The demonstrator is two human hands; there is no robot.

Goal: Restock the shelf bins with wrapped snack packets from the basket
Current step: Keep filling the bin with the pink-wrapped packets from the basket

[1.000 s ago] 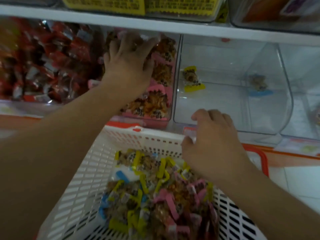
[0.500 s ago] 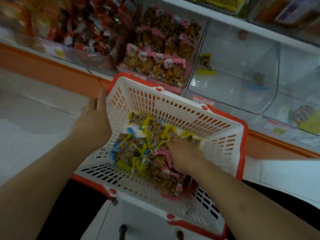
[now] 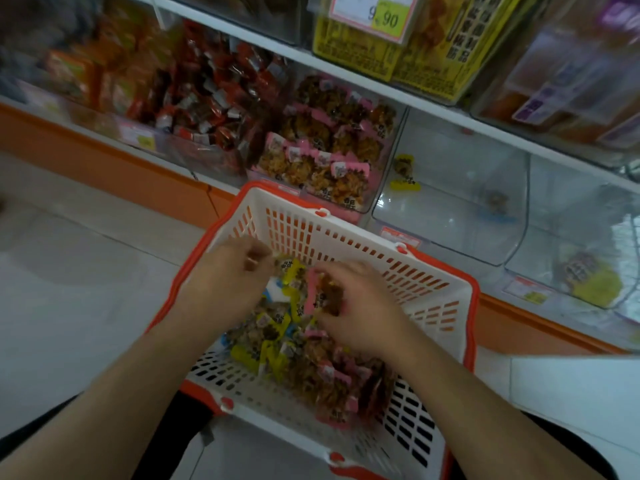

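Hands (image 3: 221,282) now both (left included) in basket (image 3: 433,296).

Both hands are down inside the white basket (image 3: 433,289) with its orange rim. The right hand (image 3: 360,308) pinches a pink-edged snack packet (image 3: 323,296) lifted off the heap of packets (image 3: 304,355) that lies just under the grip. The left hand (image 3: 225,282), just beside that grip, curls its fingers at a yellow-edged packet (image 3: 289,268). Beyond the grip, past the basket's far wall, sits a bin of pink-edged packets (image 3: 329,150); a nearly bare clear bin (image 3: 450,216) adjoins it.
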